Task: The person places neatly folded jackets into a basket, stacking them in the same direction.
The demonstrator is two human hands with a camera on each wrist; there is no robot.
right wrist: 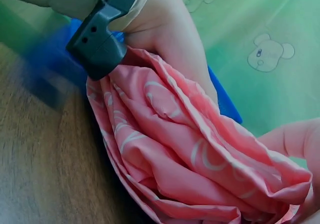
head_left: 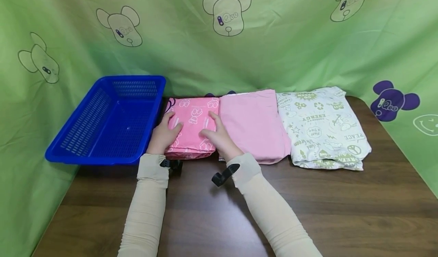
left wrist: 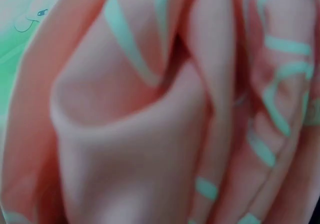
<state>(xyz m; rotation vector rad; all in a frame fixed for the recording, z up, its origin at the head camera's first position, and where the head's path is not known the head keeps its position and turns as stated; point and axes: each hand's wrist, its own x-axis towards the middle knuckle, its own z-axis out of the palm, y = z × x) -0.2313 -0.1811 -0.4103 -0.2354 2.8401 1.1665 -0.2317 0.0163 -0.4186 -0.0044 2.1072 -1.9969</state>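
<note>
In the head view, a folded bright pink cloth with white line drawings [head_left: 193, 116] lies just right of the blue basket. My left hand [head_left: 163, 134] grips its left side and my right hand [head_left: 221, 136] grips its right side, both thumbs over the top; some fingers are hidden. The loose folds of the patterned cloth [left wrist: 135, 159] fill the left wrist view. Across the right wrist view its layered edge [right wrist: 165, 144] faces the camera, with part of my right hand [right wrist: 295, 141] at the right and my left forearm [right wrist: 172, 39] behind.
An empty blue basket [head_left: 102, 160] stands at the left of the brown table [head_left: 202, 211]. Right of the patterned cloth lie a folded plain pink cloth [head_left: 254, 127] and a folded white cloth with green prints [head_left: 318, 127]. A green curtain [head_left: 171, 51] hangs behind.
</note>
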